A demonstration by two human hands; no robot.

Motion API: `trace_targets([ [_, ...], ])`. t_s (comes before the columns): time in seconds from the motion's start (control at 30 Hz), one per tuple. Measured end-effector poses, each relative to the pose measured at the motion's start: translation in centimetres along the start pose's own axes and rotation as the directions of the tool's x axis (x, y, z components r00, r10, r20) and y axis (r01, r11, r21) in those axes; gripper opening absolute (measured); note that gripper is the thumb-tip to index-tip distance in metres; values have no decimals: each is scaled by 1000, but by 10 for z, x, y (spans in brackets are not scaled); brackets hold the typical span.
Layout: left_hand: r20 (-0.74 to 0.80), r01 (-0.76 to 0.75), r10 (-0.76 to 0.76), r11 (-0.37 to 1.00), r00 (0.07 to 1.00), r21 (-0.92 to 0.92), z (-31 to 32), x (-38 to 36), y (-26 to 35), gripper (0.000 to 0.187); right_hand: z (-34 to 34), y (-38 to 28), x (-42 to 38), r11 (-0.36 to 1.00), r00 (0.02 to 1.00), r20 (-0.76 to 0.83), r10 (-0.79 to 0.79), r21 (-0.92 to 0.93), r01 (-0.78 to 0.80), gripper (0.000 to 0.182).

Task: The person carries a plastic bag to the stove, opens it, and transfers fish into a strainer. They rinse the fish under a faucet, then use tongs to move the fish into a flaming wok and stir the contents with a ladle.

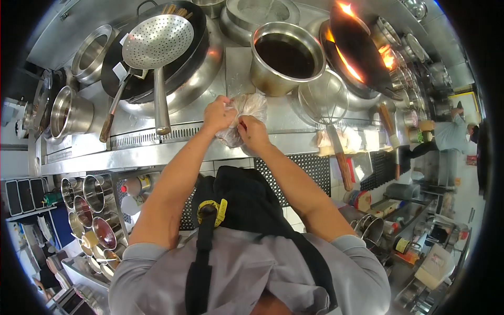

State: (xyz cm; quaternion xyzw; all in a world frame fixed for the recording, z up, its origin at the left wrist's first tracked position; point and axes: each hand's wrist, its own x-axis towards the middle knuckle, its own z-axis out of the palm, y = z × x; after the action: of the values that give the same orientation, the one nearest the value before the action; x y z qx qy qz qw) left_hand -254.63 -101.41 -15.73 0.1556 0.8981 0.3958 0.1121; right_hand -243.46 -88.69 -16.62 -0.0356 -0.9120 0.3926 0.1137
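Note:
Both my hands grip a clear plastic bag [247,113] with something pale inside, held over the steel counter edge [157,152] of the wok range. My left hand [219,114] pinches the bag's left side. My right hand [253,132] holds its lower right side. A steel pot of dark liquid [286,55] stands just beyond the bag.
A black wok [173,63] with a perforated skimmer [156,42] sits at the left. A wok [357,50] with flames is at the right, beside a wire strainer [323,100]. Several sauce containers [92,210] hang lower left. Another person [449,134] works at far right.

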Motion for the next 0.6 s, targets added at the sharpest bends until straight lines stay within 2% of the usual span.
trace_targets([
  [0.07, 33, 166, -163, 960, 986, -226, 2, -2, -6, 43, 5, 2, 3, 1000, 999, -53, 1, 6, -1, 11],
  [0.1, 117, 228, -196, 845, 974, -483, 9, -2, -18, 44, 10, 5, 1, 1000, 997, -72, 4, 2, -4, 11],
  [0.13, 204, 290, -206, 657, 957, -696, 20, -1, -42, 45, 14, 8, -1, 1000, 996, -90, 4, -5, -5, 11],
  [0.17, 286, 341, -191, 412, 939, -845, 21, -1, -47, 45, 16, 11, -2, 1000, 996, -92, -7, -4, 7, 11],
  [0.27, 267, 362, -292, 349, 918, -865, 10, -16, -37, 43, 14, 11, 3, 999, 997, -70, -35, 38, 38, 11],
  [0.33, 219, 329, -270, 491, 938, -807, -1, -18, -27, 46, 2, 7, 13, 992, 999, -22, -29, 120, 31, 12],
  [0.4, 161, 281, -243, 629, 957, -725, -8, -29, -27, 47, -9, 6, 24, 984, 978, 188, 90, 137, -117, 16],
  [0.43, 141, 239, -196, 687, 970, -686, -6, -32, -27, 48, -11, -9, 25, 928, 929, 318, 191, 250, -276, 10],
  [0.47, 115, 167, -121, 726, 986, -668, 0, -28, -41, 50, 8, 15, 29, 879, 907, 202, -370, -240, 412, 17],
  [0.5, 78, 154, -142, 671, 987, -726, 6, -28, -45, 49, 15, 9, 34, 940, 956, 94, -277, -178, 290, 29],
  [0.53, 194, 259, -173, 667, 966, -699, 3, -22, -53, 52, 6, -8, 40, 973, 973, 221, 72, -231, -19, 35],
  [0.57, 204, 227, -116, 683, 972, -695, 6, -16, -72, 54, 1, -9, 39, 995, 976, 211, 44, -99, -23, 36],
  [0.6, 227, 217, -87, 732, 970, -646, -5, -20, -57, 54, -13, -16, 43, 991, 967, 256, -1, -127, 35, 36],
])
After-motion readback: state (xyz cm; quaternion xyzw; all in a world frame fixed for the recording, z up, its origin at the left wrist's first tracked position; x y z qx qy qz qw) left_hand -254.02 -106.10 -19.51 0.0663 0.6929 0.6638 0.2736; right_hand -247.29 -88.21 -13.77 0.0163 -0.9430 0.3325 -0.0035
